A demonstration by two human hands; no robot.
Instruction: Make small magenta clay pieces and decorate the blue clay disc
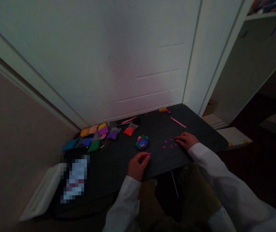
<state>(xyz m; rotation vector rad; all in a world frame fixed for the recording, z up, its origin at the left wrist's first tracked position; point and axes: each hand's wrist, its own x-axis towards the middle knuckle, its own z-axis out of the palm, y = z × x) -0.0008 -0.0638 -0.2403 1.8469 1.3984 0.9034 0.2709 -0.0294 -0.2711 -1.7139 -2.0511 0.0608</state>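
My left hand pinches a small piece of purple clay between thumb and fingertips, just above the near part of the dark table. Right behind it lies a round clay piece with a blue middle, green leaf shapes, a pink flower shape and yellow bits. My right hand rests low over the table with its fingers stretched out and slightly apart, holding nothing that I can see. Beside its fingertips several small purple clay pieces lie scattered on the tabletop.
Bags of coloured clay crowd the table's left side, with a red clay bag nearer the middle. Pink tweezers lie at the back right, near a small yellow-and-red clay piece. A white panel stands behind the table.
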